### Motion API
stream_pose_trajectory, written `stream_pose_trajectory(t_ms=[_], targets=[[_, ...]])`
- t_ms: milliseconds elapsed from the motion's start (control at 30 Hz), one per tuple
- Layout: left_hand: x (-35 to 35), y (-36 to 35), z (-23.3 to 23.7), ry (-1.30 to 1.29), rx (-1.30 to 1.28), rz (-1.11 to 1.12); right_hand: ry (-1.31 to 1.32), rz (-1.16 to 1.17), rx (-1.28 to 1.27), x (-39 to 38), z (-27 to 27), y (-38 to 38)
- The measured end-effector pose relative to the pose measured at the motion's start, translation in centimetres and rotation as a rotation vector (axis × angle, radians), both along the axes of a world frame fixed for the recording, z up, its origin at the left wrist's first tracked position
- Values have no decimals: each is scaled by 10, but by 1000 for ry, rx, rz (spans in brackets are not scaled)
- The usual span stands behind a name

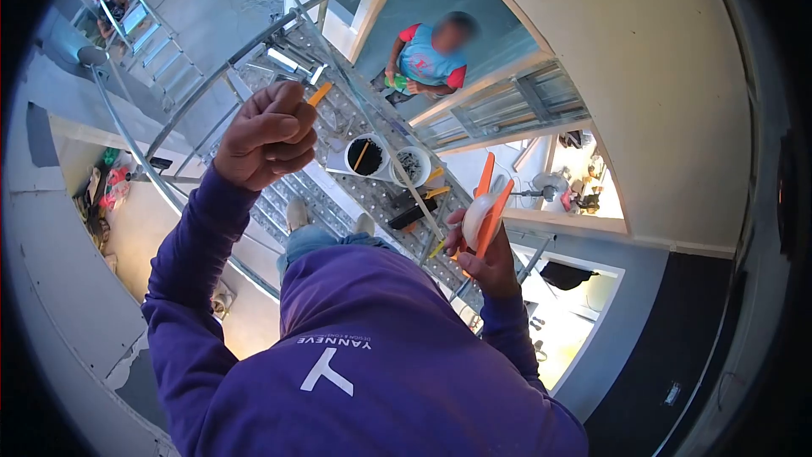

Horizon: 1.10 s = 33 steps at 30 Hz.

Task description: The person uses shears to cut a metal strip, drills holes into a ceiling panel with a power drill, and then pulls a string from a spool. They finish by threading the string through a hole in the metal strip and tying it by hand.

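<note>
My left hand [266, 131] is raised in a fist, shut on a thin tool with an orange handle [320, 93] that sticks out past the knuckles. My right hand [484, 261] is lower and to the right. It grips orange-handled filling knives [489, 203] with a lump of white filler on the blades. Both arms are in purple sleeves. Below the hands my two shoes [298, 213] stand on a perforated metal scaffold platform [338, 118].
Two buckets stand on the platform, a dark-filled bucket [364, 155] and a white bucket [412, 165], beside loose yellow and black tools [414, 207]. Another person in a blue and red shirt [427, 55] stands on the floor below. A step ladder [135, 21] is far left. Scaffold rails [135, 152] curve around.
</note>
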<state>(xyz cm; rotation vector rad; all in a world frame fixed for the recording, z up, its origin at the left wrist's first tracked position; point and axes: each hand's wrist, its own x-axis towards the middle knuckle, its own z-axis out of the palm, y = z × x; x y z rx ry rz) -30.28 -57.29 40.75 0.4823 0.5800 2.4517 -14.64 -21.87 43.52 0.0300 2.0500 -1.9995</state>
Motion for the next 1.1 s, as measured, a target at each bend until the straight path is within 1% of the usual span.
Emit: stream_pose_trajectory(t_ms=[133,233,300,333,400,433,533,633,700,767,867,967,1033,1067,1100], targets=[[2,10,-1,-7,-16,-24,2,30,28,0,1,5],[5,13,-2,-22,0,-29,-3,-6,5,-1,1,7],[4,10,-1,-17,43,-65,-33,44,-14,-3,-4,14],[7,14,2,33,62,-29,-49,69,-21,-4,-5,17],[16,27,28,133,102,44,-45,62,-180,-3,5,11],[11,19,18,208,181,-71,-46,59,-261,-3,7,7],[22,19,35,244,109,-31,-15,78,-455,-5,2,4],[31,24,18,223,119,-76,-20,59,-547,-8,1,2],[36,28,12,220,77,-33,-34,89,-406,-14,3,7],[41,30,9,180,89,-11,-84,62,-307,-15,7,3],[45,27,15,173,27,24,-58,56,-286,-18,8,-2],[48,26,34,247,-503,165,13,106,-316,-25,-4,5],[48,37,26,145,-642,193,57,105,-365,-28,-19,5],[49,45,21,94,-713,206,77,119,-334,-34,-19,-1],[49,58,20,0,-482,129,96,132,-304,-43,-14,-11]])
